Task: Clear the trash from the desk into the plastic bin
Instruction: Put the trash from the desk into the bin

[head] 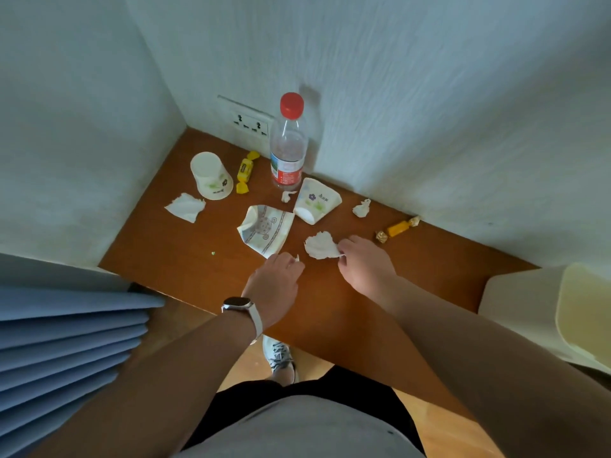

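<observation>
plastic bin (529,302): cut by right edge | left hand (276,279): grip contents hidden

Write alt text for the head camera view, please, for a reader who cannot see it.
Two bare hands reach over a brown desk: the right hand pinches a crumpled tissue, the left hand holds a small white scrap. Behind lie crushed paper cups, candies and an upright plastic bottle; a pale plastic bin stands at right.

We note a white wall socket (250,122) low in the corner — blue pleated fabric (66,342) at the left edge, a white sneaker (279,358) on the wooden floor (439,431).
</observation>
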Tool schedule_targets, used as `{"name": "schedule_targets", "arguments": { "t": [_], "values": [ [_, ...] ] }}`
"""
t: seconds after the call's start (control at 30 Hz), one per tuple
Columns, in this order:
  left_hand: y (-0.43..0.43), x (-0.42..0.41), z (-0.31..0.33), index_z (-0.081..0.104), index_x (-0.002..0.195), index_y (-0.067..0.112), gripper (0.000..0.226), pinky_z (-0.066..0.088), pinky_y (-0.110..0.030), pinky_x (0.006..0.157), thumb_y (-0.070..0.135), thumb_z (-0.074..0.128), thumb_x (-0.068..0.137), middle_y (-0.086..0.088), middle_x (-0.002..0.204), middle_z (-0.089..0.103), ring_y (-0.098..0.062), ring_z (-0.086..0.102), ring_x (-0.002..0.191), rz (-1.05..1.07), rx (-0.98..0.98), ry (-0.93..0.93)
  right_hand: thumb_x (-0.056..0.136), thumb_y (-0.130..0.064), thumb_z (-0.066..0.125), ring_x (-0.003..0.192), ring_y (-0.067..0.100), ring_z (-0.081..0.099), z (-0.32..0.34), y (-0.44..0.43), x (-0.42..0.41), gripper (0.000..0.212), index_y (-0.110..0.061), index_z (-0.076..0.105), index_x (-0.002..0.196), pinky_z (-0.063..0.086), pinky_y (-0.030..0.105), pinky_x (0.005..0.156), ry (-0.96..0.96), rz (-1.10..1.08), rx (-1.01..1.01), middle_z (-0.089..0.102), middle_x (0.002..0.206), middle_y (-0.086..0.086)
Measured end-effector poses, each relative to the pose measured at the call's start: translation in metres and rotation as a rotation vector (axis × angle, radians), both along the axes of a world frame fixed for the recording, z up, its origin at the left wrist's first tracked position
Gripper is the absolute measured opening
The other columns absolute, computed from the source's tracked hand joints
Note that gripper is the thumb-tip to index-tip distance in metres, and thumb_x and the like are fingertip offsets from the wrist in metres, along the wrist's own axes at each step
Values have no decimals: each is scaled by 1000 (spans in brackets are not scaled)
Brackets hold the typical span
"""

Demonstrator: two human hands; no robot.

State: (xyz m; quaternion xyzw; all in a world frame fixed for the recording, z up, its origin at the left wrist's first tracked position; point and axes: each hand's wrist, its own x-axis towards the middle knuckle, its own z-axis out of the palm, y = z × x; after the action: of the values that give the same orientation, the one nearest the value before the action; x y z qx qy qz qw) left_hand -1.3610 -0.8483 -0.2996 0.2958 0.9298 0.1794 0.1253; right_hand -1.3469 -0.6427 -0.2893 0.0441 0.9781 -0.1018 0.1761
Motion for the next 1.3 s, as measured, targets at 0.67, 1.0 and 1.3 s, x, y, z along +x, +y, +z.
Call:
{"name": "schedule_targets", "arguments": {
  "t": [0.67,1.0,1.3],
  "values": [
    [83,27,79,69,111,14,26,55,-22,74,10,67,86,-2,102,69,-14,63,89,-81,216,121,96,-21,52,88,10,55,77,84,78,24,-19,62,118,53,30,78,192,-155,-41,58,98,-7],
    [188,59,123,68,110,14,23,55,-29,77,8,61,89,0,102,67,-15,62,92,-320,333,162,95,-19,48,103,18,54,128,165,144,23,-18,63,113,44,31,78,308,-313,-47,60,110,-4],
    [292,106,147,67,114,14,25,43,-21,87,11,59,91,-1,110,65,-16,59,100,-561,328,148,94,-25,49,100,18,55,142,251,224,21,-19,64,107,46,30,76,364,-562,-7,61,106,-3]
  ]
}}
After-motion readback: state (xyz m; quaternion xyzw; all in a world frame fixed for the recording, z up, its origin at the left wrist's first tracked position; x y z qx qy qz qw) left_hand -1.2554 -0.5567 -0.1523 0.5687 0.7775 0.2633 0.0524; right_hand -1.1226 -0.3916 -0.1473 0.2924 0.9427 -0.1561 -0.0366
